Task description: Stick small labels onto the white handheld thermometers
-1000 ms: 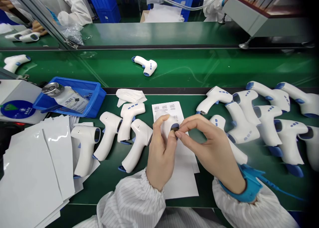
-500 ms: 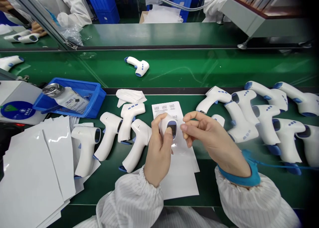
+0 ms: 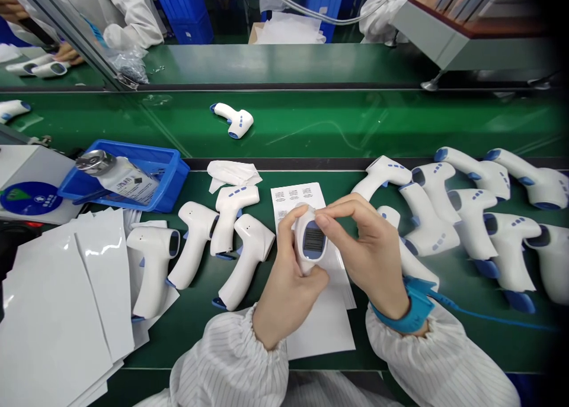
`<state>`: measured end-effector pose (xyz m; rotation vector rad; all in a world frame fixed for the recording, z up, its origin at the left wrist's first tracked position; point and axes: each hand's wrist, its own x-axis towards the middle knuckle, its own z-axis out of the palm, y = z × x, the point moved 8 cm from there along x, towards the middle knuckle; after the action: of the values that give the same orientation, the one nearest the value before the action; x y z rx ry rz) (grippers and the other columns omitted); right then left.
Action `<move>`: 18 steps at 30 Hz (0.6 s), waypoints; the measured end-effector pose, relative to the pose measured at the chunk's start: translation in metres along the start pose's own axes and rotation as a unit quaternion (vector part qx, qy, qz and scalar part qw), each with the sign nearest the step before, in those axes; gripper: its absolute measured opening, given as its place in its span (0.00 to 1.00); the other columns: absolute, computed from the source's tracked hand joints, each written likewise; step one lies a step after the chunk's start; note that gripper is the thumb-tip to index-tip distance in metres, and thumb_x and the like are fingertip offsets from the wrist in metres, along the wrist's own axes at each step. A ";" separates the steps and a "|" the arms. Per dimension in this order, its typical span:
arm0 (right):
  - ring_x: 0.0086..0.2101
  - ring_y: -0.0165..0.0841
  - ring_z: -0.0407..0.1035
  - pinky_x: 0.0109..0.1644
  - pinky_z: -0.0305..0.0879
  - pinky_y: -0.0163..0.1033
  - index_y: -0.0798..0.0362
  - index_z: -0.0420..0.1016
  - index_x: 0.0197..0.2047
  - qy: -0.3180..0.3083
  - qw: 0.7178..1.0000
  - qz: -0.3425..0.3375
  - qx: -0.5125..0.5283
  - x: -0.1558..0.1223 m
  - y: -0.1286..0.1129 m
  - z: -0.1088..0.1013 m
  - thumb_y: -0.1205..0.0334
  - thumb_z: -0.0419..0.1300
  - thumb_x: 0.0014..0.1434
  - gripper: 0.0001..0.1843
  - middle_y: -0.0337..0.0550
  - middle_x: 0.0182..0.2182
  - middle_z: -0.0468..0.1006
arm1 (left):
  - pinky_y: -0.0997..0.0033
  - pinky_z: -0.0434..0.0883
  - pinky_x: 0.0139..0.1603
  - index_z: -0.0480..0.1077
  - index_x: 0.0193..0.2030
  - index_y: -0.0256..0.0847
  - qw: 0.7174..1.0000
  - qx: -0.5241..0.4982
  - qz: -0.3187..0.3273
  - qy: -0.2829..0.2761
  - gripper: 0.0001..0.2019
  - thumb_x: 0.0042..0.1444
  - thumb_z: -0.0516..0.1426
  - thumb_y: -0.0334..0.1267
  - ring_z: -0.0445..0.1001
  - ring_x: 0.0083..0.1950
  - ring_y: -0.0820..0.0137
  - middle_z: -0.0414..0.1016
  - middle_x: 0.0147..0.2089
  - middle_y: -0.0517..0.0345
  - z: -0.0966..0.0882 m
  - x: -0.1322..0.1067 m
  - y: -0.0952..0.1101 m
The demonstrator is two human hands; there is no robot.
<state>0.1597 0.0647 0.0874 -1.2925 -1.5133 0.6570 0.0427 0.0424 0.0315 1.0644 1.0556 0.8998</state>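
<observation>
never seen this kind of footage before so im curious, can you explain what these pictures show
No robot here: these are someone's bare hands, seen by one camera worn on their head, looking forward and down. The left hand holds a white gun-shaped device, its dark screen facing the camera. The right hand is at its upper edge. Under the hands are papers. Similar devices lie on both sides of the green table. Toward the left are white sheets and a blue tray holding a bottle.

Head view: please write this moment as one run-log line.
left hand: holds white device, dark screen facing camera | right hand: at screen's upper edge | printed sheet: beneath hands
</observation>
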 end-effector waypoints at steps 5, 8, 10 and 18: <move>0.48 0.37 0.70 0.56 0.66 0.47 0.47 0.70 0.44 -0.109 0.986 0.099 0.081 -0.004 0.012 0.023 0.64 0.63 0.59 0.09 0.41 0.44 0.74 | 0.60 0.76 0.47 0.54 0.64 0.52 0.999 0.015 0.015 0.027 0.37 0.48 0.53 0.21 0.71 0.58 0.57 0.65 0.58 0.52 -0.005 0.002 0.001; 0.55 0.39 0.67 0.60 0.64 0.51 0.45 0.66 0.51 -0.181 0.963 0.152 0.128 -0.008 0.014 0.036 0.64 0.65 0.55 0.21 0.43 0.53 0.71 | 0.62 0.77 0.43 0.55 0.63 0.52 0.999 0.008 0.019 0.033 0.36 0.48 0.55 0.23 0.73 0.53 0.59 0.65 0.56 0.52 -0.010 0.002 0.004; 0.58 0.38 0.65 0.63 0.62 0.52 0.44 0.65 0.55 -0.224 0.952 0.147 0.145 -0.003 0.010 0.038 0.63 0.65 0.56 0.24 0.43 0.57 0.69 | 0.67 0.75 0.35 0.55 0.63 0.53 0.999 -0.007 0.011 0.038 0.37 0.47 0.56 0.23 0.74 0.43 0.65 0.66 0.51 0.54 -0.014 0.002 0.006; 0.36 0.39 0.78 0.50 0.72 0.50 0.51 0.78 0.38 -0.253 0.954 0.159 0.001 0.051 0.019 0.047 0.45 0.57 0.63 0.18 0.42 0.31 0.81 | 0.73 0.72 0.33 0.50 0.65 0.57 0.983 -0.113 0.030 0.140 0.41 0.46 0.55 0.22 0.67 0.32 0.75 0.65 0.39 0.64 -0.072 0.003 0.036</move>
<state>0.1274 0.1268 0.0710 -1.4505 -1.7160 1.2749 -0.0280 0.0712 0.0558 0.7971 1.1249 1.2132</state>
